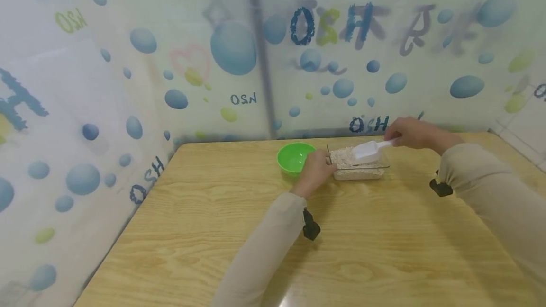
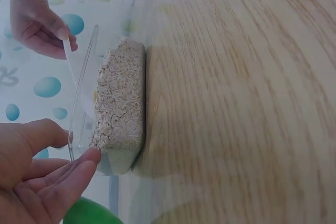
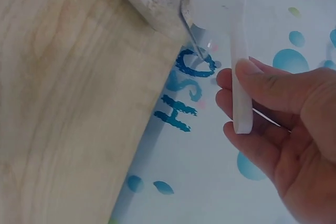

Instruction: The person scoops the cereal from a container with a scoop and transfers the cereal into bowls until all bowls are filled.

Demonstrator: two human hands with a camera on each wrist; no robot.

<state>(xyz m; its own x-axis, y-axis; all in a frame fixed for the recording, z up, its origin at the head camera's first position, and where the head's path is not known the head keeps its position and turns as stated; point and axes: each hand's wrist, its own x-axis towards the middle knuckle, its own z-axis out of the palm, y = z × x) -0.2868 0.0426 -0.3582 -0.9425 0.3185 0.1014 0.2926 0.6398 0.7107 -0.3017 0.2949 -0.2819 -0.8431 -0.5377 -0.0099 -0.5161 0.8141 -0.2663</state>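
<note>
A clear rectangular container [image 1: 359,174] filled with oat flakes [image 2: 121,98] stands on the table. My left hand [image 1: 316,170] pinches its left end by the rim, as the left wrist view also shows. In my right hand [image 1: 410,132] is a white plastic scoop [image 1: 367,152], gripped by its handle between thumb and fingers. The scoop's bowl tilts down over the oats, within the container's rim. A green bowl [image 1: 292,159] stands just left of the container, partly hidden behind my left hand. Whether the scoop's bowl carries oats is hidden.
The wooden table [image 1: 204,212] runs back to a wall [image 1: 192,103] covered with a bubble-print sheet, close behind the bowl and container. Another such wall [image 1: 85,131] borders the table's left side.
</note>
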